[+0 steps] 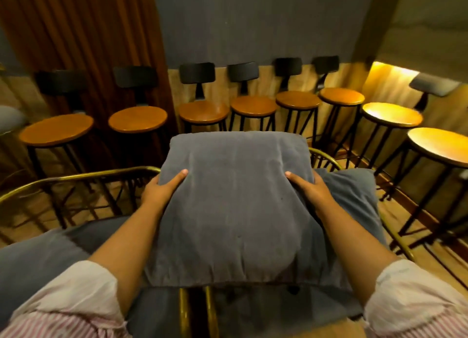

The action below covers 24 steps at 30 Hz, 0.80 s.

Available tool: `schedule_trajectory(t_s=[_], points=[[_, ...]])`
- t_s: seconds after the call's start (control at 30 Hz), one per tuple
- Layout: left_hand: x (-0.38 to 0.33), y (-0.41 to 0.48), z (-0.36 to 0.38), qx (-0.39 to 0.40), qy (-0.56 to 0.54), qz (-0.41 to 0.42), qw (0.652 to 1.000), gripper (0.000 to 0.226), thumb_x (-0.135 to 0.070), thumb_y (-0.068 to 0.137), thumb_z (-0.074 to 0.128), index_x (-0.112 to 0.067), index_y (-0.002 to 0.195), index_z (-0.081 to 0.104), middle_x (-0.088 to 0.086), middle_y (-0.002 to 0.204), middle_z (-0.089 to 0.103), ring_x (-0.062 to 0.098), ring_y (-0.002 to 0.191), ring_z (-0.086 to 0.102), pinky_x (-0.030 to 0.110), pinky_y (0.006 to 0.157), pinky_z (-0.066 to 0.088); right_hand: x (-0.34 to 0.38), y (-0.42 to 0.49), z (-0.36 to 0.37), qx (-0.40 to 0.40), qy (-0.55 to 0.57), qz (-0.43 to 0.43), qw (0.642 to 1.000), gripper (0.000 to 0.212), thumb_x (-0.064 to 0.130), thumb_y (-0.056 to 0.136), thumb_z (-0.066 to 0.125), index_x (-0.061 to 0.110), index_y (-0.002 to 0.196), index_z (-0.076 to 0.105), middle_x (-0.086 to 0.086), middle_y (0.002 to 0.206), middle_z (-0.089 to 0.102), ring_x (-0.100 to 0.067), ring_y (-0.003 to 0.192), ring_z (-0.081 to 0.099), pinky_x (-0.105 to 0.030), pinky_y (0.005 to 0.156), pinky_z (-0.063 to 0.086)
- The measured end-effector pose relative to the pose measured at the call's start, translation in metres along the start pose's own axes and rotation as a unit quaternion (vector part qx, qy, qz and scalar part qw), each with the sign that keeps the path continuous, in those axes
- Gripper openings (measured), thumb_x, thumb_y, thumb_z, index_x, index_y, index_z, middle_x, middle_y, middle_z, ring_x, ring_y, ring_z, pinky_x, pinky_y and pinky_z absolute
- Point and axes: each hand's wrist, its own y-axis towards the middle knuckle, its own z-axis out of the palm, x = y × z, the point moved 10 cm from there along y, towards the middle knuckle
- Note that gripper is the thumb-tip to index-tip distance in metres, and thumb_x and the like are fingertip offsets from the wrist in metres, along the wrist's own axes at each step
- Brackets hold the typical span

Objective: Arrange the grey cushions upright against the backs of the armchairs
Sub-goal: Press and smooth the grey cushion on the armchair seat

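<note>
A large grey cushion [235,206] fills the middle of the head view, held up between both hands above two armchairs. My left hand [162,189] grips its left edge and my right hand [307,189] grips its right edge, thumbs on top. A second grey cushion [352,198] leans behind it on the right armchair. Another grey cushion [33,261] lies low at the left on the left armchair. The brass frame of the left armchair [76,176] curves behind my left hand; the right armchair's brass rail [326,157] shows past the held cushion.
A row of several bar stools with round wooden seats [202,112] and black backrests stands along the far wall. More stools [440,145] crowd the right side. A brown curtain [88,33] hangs at the back left. Two brass armrest bars [197,312] meet below the cushion.
</note>
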Motion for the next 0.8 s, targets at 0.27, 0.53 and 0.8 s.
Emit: schedule_trajectory(t_s=[0.27, 0.53, 0.8], points=[[-0.006, 0.080, 0.130, 0.094, -0.009, 0.003, 0.996, 0.076, -0.046, 0.077, 0.071, -0.020, 0.143, 0.042, 0.009, 0.144, 0.050, 0.033, 0.128, 0.050, 0.041, 0.095, 0.044, -0.001, 0.096, -0.055, -0.077, -0.091, -0.013, 0.993, 0.085, 0.053, 0.067, 0.079, 0.031, 0.141, 0.042, 0.001, 0.138, 0.054, -0.027, 0.120, 0.056, -0.048, 0.099, 0.048], [0.071, 0.137, 0.226, 0.223, 0.170, -0.088, 0.956, 0.101, -0.064, 0.078, 0.058, -0.041, 0.150, -0.009, 0.004, 0.162, 0.016, 0.034, 0.144, 0.027, 0.048, 0.117, 0.027, -0.078, 0.161, -0.073, -0.136, -0.351, 0.122, 0.918, 0.083, 0.074, 0.081, 0.042, 0.042, 0.151, 0.010, -0.016, 0.158, 0.024, -0.044, 0.141, 0.026, -0.064, 0.112, 0.019], [0.102, 0.157, 0.234, 0.215, 0.232, -0.112, 0.942, 0.110, -0.081, 0.064, 0.054, -0.048, 0.146, -0.010, 0.012, 0.162, 0.011, 0.042, 0.144, 0.022, 0.057, 0.116, 0.024, -0.086, 0.176, -0.065, -0.138, -0.393, 0.123, 0.901, 0.079, 0.073, 0.083, 0.037, 0.043, 0.150, 0.009, -0.015, 0.160, 0.017, -0.041, 0.143, 0.021, -0.059, 0.113, 0.015]])
